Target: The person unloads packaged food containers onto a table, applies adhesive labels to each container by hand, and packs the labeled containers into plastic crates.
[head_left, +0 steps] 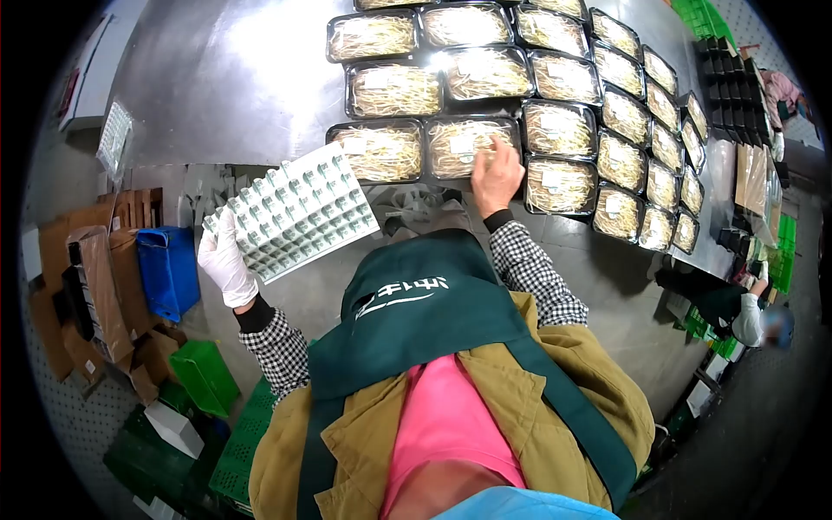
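Note:
In my gloved left hand is a sheet of labels, pinched at its left edge and tilted in front of the table. Rows of small printed labels cover the sheet. My bare right hand is over a black tray of bean sprouts in the nearest row. Its fingertips touch the clear top near a small label, fingers partly spread, and no object shows in them. To the left, another bean sprout tray stands partly behind the sheet's corner. More trays bearing labels stand to the right.
The metal table carries several rows of packed trays. Another label sheet hangs at its left edge. A blue crate, a green crate and cardboard boxes stand on the left floor. Black trays are stacked at right, where a person works.

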Available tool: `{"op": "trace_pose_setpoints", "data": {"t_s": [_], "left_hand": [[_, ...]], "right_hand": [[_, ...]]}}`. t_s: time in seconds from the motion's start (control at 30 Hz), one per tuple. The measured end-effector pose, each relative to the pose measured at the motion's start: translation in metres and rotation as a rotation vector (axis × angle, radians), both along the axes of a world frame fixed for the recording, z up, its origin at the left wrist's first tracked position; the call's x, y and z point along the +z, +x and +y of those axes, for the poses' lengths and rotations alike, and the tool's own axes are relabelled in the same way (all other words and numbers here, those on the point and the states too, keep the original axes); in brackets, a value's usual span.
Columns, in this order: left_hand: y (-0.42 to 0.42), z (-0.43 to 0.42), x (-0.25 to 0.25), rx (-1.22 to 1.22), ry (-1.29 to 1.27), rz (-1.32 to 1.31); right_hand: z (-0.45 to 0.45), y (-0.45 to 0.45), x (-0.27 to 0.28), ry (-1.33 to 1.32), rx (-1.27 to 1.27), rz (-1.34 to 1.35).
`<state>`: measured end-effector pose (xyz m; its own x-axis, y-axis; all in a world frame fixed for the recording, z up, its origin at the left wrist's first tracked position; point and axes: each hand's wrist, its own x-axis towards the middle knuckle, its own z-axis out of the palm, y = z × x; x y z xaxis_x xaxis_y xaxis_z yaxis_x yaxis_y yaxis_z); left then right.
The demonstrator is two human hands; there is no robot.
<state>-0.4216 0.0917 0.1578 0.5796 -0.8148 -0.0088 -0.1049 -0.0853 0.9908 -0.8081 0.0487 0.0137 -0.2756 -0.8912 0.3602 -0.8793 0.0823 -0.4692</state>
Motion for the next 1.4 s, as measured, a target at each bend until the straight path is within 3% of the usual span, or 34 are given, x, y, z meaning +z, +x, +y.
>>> {"op": "trace_pose_setpoints", "data": {"t_s": [0.07,0.17,0.23,0.37,0.43,0.5,0.57,0.63,0.7,0.77,0.83,0.97,1.1,1.2,1.3,1.4], "left_hand": [[0.006,0.005,0.000,0.022,0.012,0.021],[0.028,0.020,-0.007,0.026,0.044,-0.016],[0.033,0.027,-0.009,0.007,0.063,-0.023],[0.033,0.031,-0.012,-0.018,0.078,-0.093],[0.034,0.033,-0.014,-0.058,0.058,-0.066],[0.034,0.033,-0.013,-0.049,0.066,0.000],[0.035,0.034,-0.012,-0.072,0.067,0.009],[0.036,0.032,-0.012,-0.086,0.069,-0.005],[0.036,0.030,-0.016,-0.095,0.054,-0.023],[0.033,0.026,-0.011,-0.141,0.038,-0.045],[0.026,0.021,-0.005,-0.153,0.030,-0.010],[0.027,0.015,-0.003,-0.138,0.073,-0.103],[0.038,0.011,-0.005,-0.207,0.215,-0.169],[0.038,0.004,-0.016,-0.276,0.247,-0.120],[0.041,-0.006,-0.034,-0.316,0.274,-0.061],[0.034,-0.014,-0.029,-0.261,0.207,-0.057]], "right_hand": [[0.000,0.000,0.007,-0.015,-0.037,-0.085],[0.002,0.041,0.017,-0.021,0.233,-0.385],[-0.003,0.086,0.010,0.139,0.289,-0.677],[-0.019,0.154,-0.002,0.121,0.268,-0.520],[-0.022,0.168,-0.005,0.000,0.244,-0.236],[-0.025,0.167,-0.002,-0.014,0.272,-0.154],[-0.029,0.160,-0.005,0.040,0.241,-0.119],[-0.034,0.155,0.000,0.056,0.266,-0.335],[-0.035,0.164,0.041,0.168,0.495,-0.533],[-0.036,0.185,0.087,0.047,0.983,-0.504],[-0.031,0.207,0.129,0.083,1.119,-0.352],[-0.034,0.221,0.136,0.001,1.205,-0.108],[-0.033,0.220,0.122,-0.232,1.221,-0.104],[-0.036,0.206,0.116,-0.181,1.346,-0.213],[-0.044,0.190,0.099,0.007,1.248,-0.576],[-0.080,0.167,0.061,0.218,0.476,-1.050]]}}
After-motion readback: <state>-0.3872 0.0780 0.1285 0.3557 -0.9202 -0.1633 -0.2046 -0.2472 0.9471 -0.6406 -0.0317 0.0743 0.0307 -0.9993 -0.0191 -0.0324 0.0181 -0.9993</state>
